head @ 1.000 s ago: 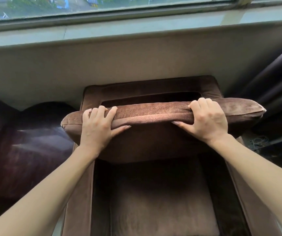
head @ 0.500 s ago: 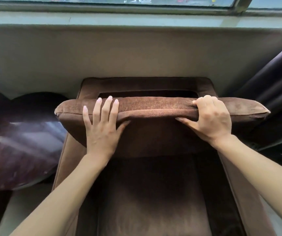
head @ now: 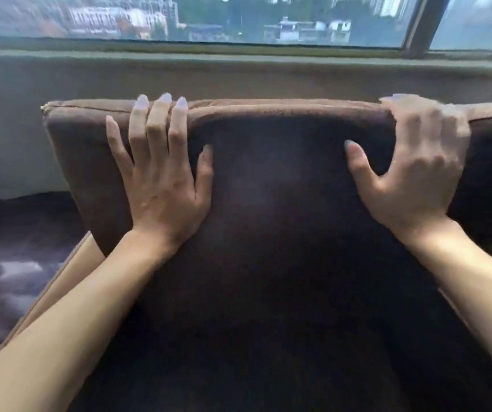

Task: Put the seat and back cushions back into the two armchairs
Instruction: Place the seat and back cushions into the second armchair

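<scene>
We see brown plush back cushion (head: pixel 283 179) standing upright in armchair (head: pixel 69 272), zip seam along top edge, below window (head: pixel 209 22). Left hand (head: pixel 161 176) flat, fingers spread on its face. Right hand (head: pixel 414 171) blurred, fingers curled over top edge.

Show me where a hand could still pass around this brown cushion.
Free: the gap above the cushion's top edge, below the window sill, and the wall space past its left corner. Crowded: the top edge itself, where the left hand and right hand press. The right side runs out of view.
</scene>
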The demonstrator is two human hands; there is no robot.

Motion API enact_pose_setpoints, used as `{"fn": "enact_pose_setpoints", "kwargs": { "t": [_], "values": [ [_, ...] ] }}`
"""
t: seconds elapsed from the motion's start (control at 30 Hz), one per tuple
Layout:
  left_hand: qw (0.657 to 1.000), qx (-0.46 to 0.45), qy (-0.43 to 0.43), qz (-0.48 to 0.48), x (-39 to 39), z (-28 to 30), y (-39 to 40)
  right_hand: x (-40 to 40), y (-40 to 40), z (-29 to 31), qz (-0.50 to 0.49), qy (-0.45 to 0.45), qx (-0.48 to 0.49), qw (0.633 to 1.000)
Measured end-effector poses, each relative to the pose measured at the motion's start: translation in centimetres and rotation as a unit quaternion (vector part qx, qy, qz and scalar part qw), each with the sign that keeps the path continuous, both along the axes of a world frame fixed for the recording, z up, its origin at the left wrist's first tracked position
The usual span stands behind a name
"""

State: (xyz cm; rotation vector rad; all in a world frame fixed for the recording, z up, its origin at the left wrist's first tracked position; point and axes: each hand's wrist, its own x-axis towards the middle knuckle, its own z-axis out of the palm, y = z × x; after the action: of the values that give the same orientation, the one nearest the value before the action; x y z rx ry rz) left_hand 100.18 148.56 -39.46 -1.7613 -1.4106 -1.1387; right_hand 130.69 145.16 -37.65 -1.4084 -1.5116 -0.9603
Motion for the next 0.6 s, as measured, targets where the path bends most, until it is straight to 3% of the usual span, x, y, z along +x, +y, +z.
{"fn": "enact_pose_setpoints", "kwargs": {
  "t": [0.17,0.4,0.6],
  "values": [
    [0.999,-0.002,0.002,-0.038,0.8,-5.2,-2.3,-1.7,-1.5,-4.4,0.004,0.023,0.019,1.0],
    [0.99,-0.113,0.058,-0.068,0.1,-16.2,-6.8,-1.8,-6.3,-19.8,0.028,0.043,-0.126,0.991],
    [0.984,-0.137,0.09,-0.071,1.8,-21.5,-7.9,-0.4,-8.9,-27.2,0.022,0.072,-0.196,0.978]
  ]
}}
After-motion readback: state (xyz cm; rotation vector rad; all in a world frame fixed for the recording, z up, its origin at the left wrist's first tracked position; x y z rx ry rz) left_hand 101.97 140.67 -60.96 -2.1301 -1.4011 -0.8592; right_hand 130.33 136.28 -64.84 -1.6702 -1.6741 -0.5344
